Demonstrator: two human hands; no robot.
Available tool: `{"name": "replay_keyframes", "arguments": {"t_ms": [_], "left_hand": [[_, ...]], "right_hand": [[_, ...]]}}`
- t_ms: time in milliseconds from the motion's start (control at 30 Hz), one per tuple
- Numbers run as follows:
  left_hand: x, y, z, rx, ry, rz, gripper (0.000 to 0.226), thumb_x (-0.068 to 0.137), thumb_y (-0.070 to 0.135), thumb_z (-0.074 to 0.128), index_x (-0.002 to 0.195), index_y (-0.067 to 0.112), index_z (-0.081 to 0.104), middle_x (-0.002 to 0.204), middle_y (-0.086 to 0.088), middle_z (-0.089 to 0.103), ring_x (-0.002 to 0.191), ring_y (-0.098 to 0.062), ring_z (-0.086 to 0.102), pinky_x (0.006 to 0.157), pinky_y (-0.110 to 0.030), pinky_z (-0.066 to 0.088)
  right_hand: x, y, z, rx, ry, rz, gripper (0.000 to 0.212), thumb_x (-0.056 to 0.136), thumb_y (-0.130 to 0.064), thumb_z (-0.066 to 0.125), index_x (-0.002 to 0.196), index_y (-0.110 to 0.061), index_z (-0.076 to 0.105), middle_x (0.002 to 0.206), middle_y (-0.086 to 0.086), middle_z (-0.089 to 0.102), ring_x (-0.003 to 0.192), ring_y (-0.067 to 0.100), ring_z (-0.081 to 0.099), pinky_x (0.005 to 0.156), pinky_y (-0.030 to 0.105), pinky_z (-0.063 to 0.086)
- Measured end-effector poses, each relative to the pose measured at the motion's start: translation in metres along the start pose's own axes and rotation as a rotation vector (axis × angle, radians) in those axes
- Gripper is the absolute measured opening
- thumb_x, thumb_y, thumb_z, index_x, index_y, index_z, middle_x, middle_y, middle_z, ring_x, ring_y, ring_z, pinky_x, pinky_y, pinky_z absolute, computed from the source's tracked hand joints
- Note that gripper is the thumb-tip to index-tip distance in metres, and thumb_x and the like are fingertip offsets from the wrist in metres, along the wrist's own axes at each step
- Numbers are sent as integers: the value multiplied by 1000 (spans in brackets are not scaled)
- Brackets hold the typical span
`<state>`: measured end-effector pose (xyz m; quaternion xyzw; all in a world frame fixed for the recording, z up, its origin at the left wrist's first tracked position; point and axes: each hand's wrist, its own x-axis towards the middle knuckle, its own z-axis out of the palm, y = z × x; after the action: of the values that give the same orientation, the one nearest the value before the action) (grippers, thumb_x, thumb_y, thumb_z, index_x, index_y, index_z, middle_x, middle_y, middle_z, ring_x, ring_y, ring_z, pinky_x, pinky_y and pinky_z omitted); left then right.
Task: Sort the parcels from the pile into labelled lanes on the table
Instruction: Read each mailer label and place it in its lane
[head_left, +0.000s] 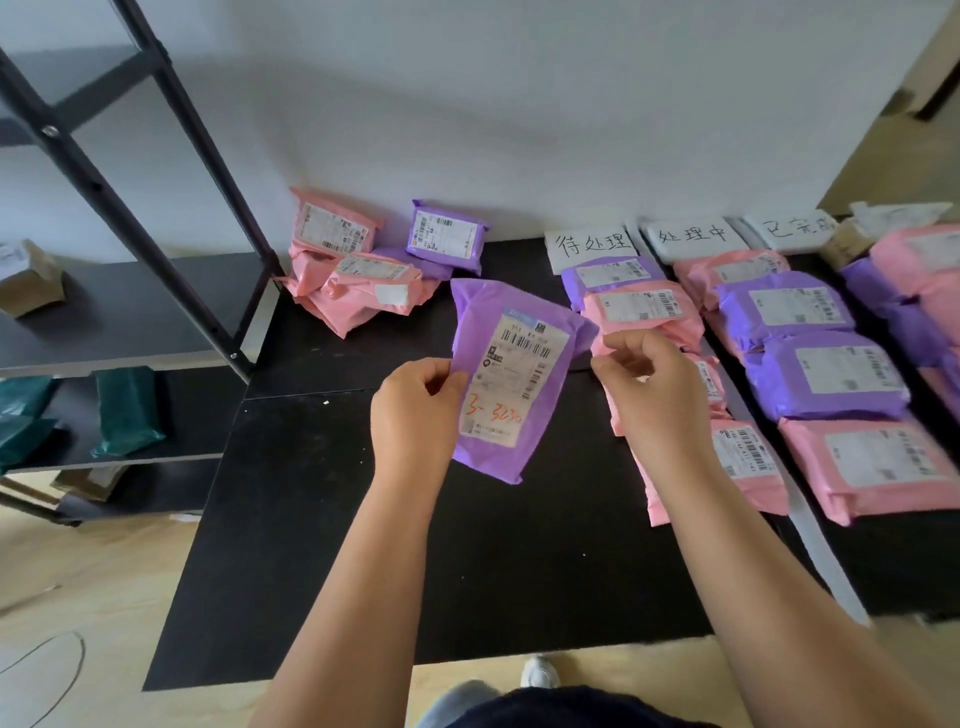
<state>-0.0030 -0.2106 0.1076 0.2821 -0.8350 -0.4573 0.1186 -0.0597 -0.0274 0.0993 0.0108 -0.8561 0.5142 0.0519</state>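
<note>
the black table (322, 519) carries everything, and its right part is set out as lanes. three handwritten paper signs (693, 236) lie at the far edge by the wall. below them the sorted parcels (826, 374), pink and purple, run toward the person in overlapping rows, labels up, probably so each can be read at a glance. the pile (353, 280) of unsorted pink and purple bags sits heaped at the far left of the table against the wall, well apart from the lanes, which keeps unsorted and sorted from mixing. the purple parcel (514, 379) is lifted above the middle of the table, between the pile and the nearest lane. it is tilted with its face to the camera, most likely so the person can read it and choose a lane. the left hand (415, 415) pinches its left edge between thumb and fingers. the right hand (652, 387) is just beside the upper right corner with fingers curled, and i cannot tell whether it grips the corner or holds nothing. the parcel is a soft, creased plastic mailer, flat and slack. its white shipping label (524, 364) bears barcodes, and a red handwritten number (493, 410) sits low on the label.
</note>
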Motion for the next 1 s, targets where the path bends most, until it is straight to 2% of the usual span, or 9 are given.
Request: {"name": "replay_keyframes", "arguments": {"t_ms": [167,233,433,600,633,733,767,900,1000], "left_hand": [[-5,-1,4,259,-98,179,20,98,25,58,115,21,69,102,8,61,81,-7,56,56,-12,35],[-8,-10,4,288,-138,261,18,98,23,58,111,20,71,96,11,57,87,-9,56,62,-14,38],[-18,-30,12,308,-246,357,13,97,22,59,100,20,72,89,11,58,88,-13,57,70,-23,42],[-41,-19,40,241,-317,433,13,94,21,64,104,20,73,93,10,62,91,-13,59,76,-28,49],[-47,-14,48,234,-315,468,15,93,21,65,106,21,73,97,9,64,94,-12,59,79,-29,50],[-65,4,72,192,-269,532,23,91,16,69,113,19,71,108,6,65,102,-12,55,87,-26,44],[-71,10,81,175,-260,524,25,90,16,69,115,20,70,109,6,65,103,-13,55,88,-28,46],[-98,37,126,109,-297,427,25,90,23,70,115,18,70,110,3,66,102,-17,59,86,-35,51],[-126,58,168,118,-375,323,36,90,29,69,124,16,65,115,1,66,100,-16,59,83,-31,47]], "right_hand": [[-20,5,5,-296,100,-167,31,92,-24,69,122,-21,64,115,-3,68,110,18,61,97,51,49],[-30,12,10,-388,97,-141,37,90,-25,70,126,-21,64,118,-2,68,113,21,59,100,46,43],[-73,36,12,-443,98,-16,16,93,-28,66,107,-20,69,95,-6,69,93,17,59,87,32,31],[-96,59,-25,-326,169,126,4,93,-24,67,93,-23,71,81,-16,64,85,16,66,85,44,51],[-99,64,-37,-287,190,170,5,94,-23,66,92,-24,70,81,-16,65,84,16,67,83,41,53],[-106,78,-76,-175,301,282,8,95,-18,65,98,-18,72,91,-5,69,85,14,66,64,7,44],[-107,84,-90,-132,343,306,10,95,-18,66,101,-16,73,93,-3,70,87,14,65,62,5,41],[-107,116,-149,10,453,368,6,93,-16,66,95,-19,71,85,-6,69,85,15,66,68,21,45],[-107,138,-202,115,518,360,14,93,-9,66,85,-21,67,78,-7,67,72,11,60,60,9,43]]}}
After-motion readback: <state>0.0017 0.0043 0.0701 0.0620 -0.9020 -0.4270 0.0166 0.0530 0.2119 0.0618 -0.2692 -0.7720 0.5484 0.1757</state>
